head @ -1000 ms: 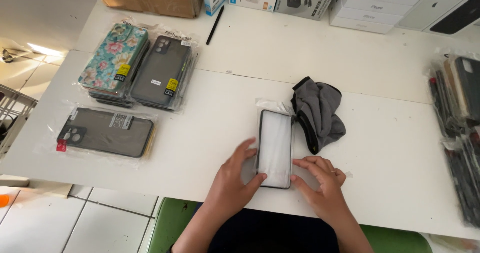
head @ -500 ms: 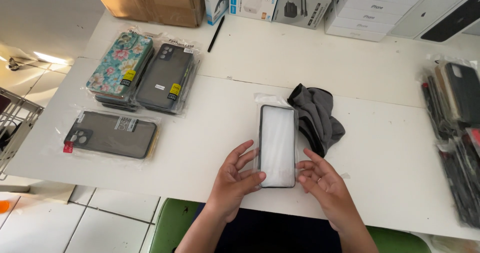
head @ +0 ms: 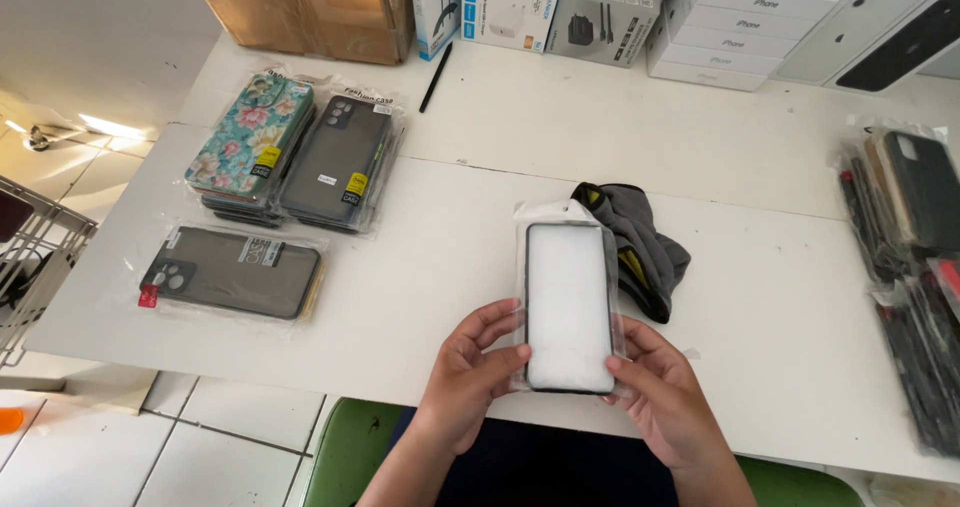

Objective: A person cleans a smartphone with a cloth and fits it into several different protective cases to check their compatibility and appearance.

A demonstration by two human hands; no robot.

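ok so quick update from my end: the phone case in its clear sleeve (head: 569,307) was lying flat on the counter (head: 760,267) a second ago with both hands just resting on its lower end, and now it's been picked up a bit and sits closer to me, tilted up off the surface. Left hand (head: 470,377) has its grip wrapped on the lower left edge, thumb across the front; right hand (head: 665,397) is clamped on the lower right edge the same way. So both grips are grasping the case, neither is released. White backing faces up, dark rim round it. The grey cloth (head: 645,252) is just beside its top right, apart from it now I think. Other packaged cases, the floral one (head: 250,137) and the dark ones (head: 335,162), sit untouched well off to the left
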